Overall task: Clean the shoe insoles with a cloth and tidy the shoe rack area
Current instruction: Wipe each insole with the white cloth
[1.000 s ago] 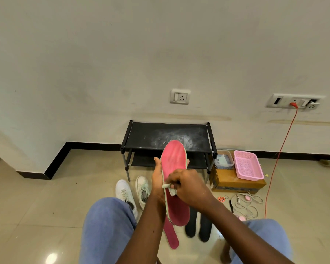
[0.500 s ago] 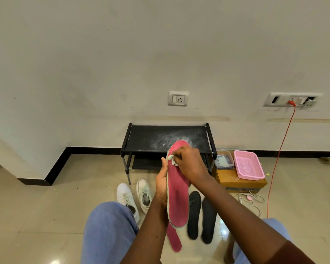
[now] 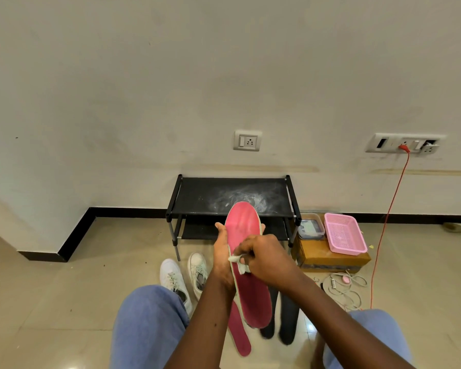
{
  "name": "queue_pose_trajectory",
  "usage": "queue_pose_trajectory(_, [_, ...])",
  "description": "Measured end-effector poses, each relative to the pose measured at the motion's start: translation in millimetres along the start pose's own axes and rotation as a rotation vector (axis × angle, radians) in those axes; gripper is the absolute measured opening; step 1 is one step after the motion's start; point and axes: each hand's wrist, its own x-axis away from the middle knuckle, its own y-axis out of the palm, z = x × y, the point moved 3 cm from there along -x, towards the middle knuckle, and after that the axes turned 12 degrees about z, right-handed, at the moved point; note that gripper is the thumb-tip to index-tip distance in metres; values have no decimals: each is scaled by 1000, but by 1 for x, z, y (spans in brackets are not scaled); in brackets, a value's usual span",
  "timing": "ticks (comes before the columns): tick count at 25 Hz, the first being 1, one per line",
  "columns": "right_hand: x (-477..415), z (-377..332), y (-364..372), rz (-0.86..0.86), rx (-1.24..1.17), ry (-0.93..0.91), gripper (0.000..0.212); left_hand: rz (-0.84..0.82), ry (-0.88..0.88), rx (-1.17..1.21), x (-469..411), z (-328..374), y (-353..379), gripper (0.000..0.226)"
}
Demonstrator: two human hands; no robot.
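Pink insole [image 3: 244,227], held in the air above the floor, between the knees and in front of the shoe rack [image 3: 232,195], red face turned up toward the camera. Runs lengthwise near to far, toe end far and raised against the rack's top shelf, heel end near and lower. Gripped at the left edge by the left hand [image 3: 221,259], fingers wrapped round behind it. Met from the right by the right hand [image 3: 264,258], pinching a small pale cloth [image 3: 238,262] and pressing it on the red face about midway along, close to the left edge. Looks like mid-wipe: calls for strokes along the long axis, toward toe or heel, right hand working, left hand bracing. Flat on the floor below: a second pink insole [image 3: 240,334] and two black insoles [image 3: 288,320], probably yet to be wiped. White shoes [image 3: 173,278] just to the left. Pale dusty smear on the rack's top shelf, likely part of the tidying to come.
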Motion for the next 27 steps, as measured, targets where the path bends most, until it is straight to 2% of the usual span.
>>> queue_pose_trajectory(2, [4,-2,0,-32,-1,8,20,17,12,30,-5,3,-2,74])
queue_pose_trajectory(5, [-1,-5,0,64,-19,58,21,-48,-27,142,-6,7,-1,90])
queue_pose_trajectory(6, [-6,-6,0,97,-10,57,21,-78,-33,177,-5,7,-1,89])
queue_pose_trajectory(9, [-27,-5,-1,200,43,29,22,-174,-42,230,2,4,5,70])
queue_pose_trajectory(13, [-47,-1,-6,280,85,21,21,-84,2,216,3,1,4,53])
queue_pose_trajectory(16, [-44,-1,-3,227,68,18,21,-20,-8,235,-1,4,-1,56])
queue_pose_trajectory(20, [-28,0,-5,106,42,45,20,-9,3,165,-1,12,1,81])
queue_pose_trajectory(24, [-7,-1,-7,-20,18,7,22,51,45,45,-4,16,1,61])
queue_pose_trajectory(27, [-1,-1,-7,-1,-5,32,21,70,49,47,-4,16,0,55])
